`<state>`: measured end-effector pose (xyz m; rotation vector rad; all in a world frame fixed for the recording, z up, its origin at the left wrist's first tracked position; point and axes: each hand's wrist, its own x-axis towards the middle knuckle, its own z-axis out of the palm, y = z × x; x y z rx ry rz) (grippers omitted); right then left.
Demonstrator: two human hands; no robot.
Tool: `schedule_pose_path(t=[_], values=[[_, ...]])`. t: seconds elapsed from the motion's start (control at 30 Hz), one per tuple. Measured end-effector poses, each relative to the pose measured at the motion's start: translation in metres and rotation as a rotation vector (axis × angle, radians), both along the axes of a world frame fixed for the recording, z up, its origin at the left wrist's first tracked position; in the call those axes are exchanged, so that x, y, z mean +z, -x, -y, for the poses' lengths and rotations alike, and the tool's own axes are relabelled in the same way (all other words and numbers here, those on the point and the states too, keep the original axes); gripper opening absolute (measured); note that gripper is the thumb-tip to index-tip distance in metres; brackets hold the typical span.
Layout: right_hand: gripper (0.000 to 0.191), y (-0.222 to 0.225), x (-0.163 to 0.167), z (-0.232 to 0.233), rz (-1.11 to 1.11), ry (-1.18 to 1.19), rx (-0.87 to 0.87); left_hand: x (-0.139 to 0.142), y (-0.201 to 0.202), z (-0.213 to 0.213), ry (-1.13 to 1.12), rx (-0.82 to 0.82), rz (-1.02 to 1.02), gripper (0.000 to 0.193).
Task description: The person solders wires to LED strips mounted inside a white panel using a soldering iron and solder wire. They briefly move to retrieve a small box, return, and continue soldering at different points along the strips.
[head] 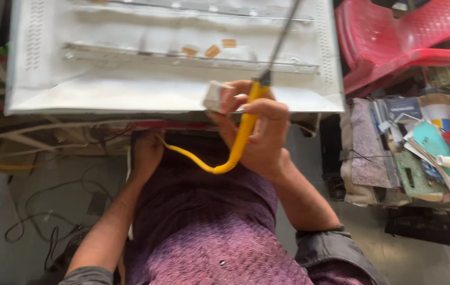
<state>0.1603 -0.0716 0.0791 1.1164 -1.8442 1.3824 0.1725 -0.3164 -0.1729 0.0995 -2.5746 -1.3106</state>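
My right hand [259, 132] grips a yellow-handled tool [242, 138] whose thin dark shaft rises toward the top of the view and whose yellow cord curves down to the left. The same hand's fingers also pinch a small white roll [215, 97] near the front edge of a large white panel [130, 97]. My left hand [146, 153] reaches under that panel's front edge among cables, its fingers hidden in shadow. Metal strips with small orange tape pieces [212, 51] cross the panel.
Red plastic chairs [404, 37] stand at the upper right. A cluttered pile of circuit boards, papers and red cups [420, 153] lies at the right. Loose wires [40, 221] trail over the grey floor at the left. My purple-clad lap fills the lower middle.
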Motion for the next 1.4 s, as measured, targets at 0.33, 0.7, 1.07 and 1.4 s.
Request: schedule_pose_path(t=[0.33, 0.7, 1.07, 1.4], values=[[0.054, 0.010, -0.033, -0.026, -0.025, 0.029, -0.173, 0.049, -0.074, 0.101, -0.139, 0.177, -0.108, 0.037], [0.048, 0.004, -0.032, -0.004, 0.011, -0.216, 0.073, 0.156, -0.060, 0.025, -0.620, -0.369, -0.151, 0.060], [0.055, -0.034, -0.018, -0.006, 0.090, -0.414, -0.160, 0.185, -0.012, -0.072, -0.921, -0.674, -0.109, 0.040], [0.038, -0.008, -0.051, -0.026, 0.402, -0.035, -0.070, 0.196, 0.013, -0.064, -0.866, -0.681, -0.011, 0.025]])
